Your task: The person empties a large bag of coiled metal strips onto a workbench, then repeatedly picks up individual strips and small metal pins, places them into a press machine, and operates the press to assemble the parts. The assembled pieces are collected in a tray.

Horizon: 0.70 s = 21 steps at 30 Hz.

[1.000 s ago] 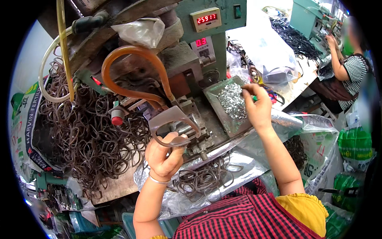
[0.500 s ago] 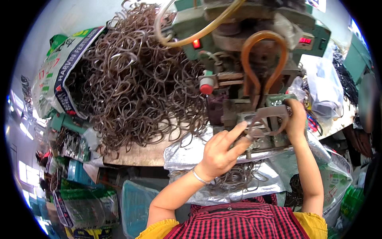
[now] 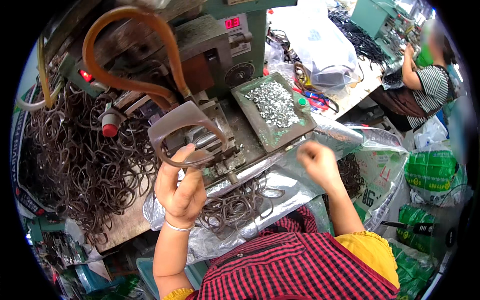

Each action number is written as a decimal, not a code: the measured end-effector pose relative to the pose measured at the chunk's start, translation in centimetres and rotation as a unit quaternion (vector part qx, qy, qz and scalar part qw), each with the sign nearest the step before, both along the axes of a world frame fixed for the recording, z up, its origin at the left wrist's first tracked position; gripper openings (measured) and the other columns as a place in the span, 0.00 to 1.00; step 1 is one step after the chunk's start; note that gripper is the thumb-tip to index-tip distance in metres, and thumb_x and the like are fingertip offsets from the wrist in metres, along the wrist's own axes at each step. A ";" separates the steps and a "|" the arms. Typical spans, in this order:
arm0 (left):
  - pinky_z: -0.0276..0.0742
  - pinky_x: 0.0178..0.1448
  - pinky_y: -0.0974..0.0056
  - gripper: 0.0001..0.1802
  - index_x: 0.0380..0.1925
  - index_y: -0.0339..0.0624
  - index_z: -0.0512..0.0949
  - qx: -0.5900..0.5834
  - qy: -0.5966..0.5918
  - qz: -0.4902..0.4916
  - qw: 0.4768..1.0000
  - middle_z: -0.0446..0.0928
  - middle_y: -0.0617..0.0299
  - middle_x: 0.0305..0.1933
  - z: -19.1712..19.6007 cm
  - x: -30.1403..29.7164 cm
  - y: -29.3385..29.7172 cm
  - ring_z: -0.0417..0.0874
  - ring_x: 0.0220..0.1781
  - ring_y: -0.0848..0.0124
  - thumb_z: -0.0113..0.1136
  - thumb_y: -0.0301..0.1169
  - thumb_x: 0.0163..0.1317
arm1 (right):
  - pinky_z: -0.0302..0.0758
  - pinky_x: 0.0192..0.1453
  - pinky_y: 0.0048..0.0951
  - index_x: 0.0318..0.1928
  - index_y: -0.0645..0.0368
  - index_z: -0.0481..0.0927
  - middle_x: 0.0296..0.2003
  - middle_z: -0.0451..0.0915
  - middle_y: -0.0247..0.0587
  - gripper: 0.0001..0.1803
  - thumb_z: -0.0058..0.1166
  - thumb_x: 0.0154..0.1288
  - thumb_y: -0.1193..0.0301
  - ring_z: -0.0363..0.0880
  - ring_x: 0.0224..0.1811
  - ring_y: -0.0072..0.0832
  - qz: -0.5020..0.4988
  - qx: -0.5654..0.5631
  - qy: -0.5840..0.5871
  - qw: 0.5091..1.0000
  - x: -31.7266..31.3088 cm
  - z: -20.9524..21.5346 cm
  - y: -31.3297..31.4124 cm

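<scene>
My left hand (image 3: 181, 189) grips the lower rim of a brown eyeglass front frame (image 3: 186, 131) and holds it against the fixture of a green press machine (image 3: 215, 65). My right hand (image 3: 316, 164) hovers, blurred, with its fingers curled, to the right of the fixture and just below a grey metal tray (image 3: 260, 136) of small shiny metal parts (image 3: 274, 102). Whether those fingers pinch a part is not visible. More brown frames (image 3: 232, 207) lie on a silver plastic sheet (image 3: 295, 187) by my lap.
A big heap of brown frames (image 3: 85, 160) fills the bench at left. An orange hose (image 3: 125, 82) loops over the machine beside a red knob (image 3: 109, 130). Plastic bags (image 3: 320, 45) and green sacks (image 3: 430, 175) sit right. Another person (image 3: 425, 87) works at the far bench.
The view has swung back to the right. My left hand still holds the brown frame at the machine. My right hand has come off the frame and now hovers below the parts tray.
</scene>
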<state>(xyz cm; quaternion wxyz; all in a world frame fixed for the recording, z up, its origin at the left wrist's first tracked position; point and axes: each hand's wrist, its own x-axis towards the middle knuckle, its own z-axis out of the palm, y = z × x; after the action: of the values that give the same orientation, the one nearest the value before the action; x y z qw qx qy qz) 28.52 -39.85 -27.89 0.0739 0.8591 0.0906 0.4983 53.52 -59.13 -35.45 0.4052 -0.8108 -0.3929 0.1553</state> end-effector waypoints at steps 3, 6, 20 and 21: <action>0.84 0.46 0.57 0.25 0.46 0.44 0.80 0.001 -0.021 -0.007 1.000 0.81 0.44 0.51 -0.2 0.3 0.0 0.86 0.43 0.51 0.61 0.10 0.48 | 0.78 0.44 0.37 0.35 0.63 0.85 0.29 0.84 0.51 0.08 0.61 0.56 0.71 0.85 0.36 0.41 -0.017 -0.074 0.061 0.995 -0.6 -1.9 0.6; 0.83 0.49 0.57 0.17 0.45 0.42 0.77 -0.002 0.005 0.003 1.000 0.82 0.43 0.49 0.0 0.1 -0.2 0.86 0.47 0.50 0.60 0.13 0.56 | 0.79 0.44 0.40 0.36 0.61 0.85 0.30 0.84 0.53 0.08 0.60 0.56 0.71 0.85 0.37 0.45 -0.026 -0.070 0.078 0.994 -1.1 -1.7 0.9; 0.83 0.46 0.59 0.12 0.34 0.41 0.77 0.033 -0.002 0.023 0.999 0.83 0.44 0.46 0.6 0.2 0.0 0.87 0.43 0.54 0.60 0.13 0.53 | 0.77 0.47 0.37 0.38 0.62 0.81 0.35 0.83 0.47 0.05 0.59 0.61 0.77 0.83 0.40 0.43 -0.044 0.233 -0.090 0.967 2.7 3.1 11.1; 0.83 0.46 0.59 0.12 0.35 0.41 0.77 0.032 0.001 0.024 0.999 0.83 0.44 0.46 0.7 0.2 0.0 0.87 0.43 0.54 0.60 0.13 0.53 | 0.76 0.48 0.38 0.38 0.62 0.81 0.36 0.83 0.47 0.06 0.59 0.60 0.77 0.82 0.41 0.44 -0.048 0.249 -0.100 0.962 3.1 3.2 12.0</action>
<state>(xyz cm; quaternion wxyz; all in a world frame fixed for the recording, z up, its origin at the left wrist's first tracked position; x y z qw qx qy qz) 28.75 -39.89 -27.21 0.0342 0.8588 0.0955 0.5021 56.66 -47.16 -32.27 0.5601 -0.7135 -0.4180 -0.0494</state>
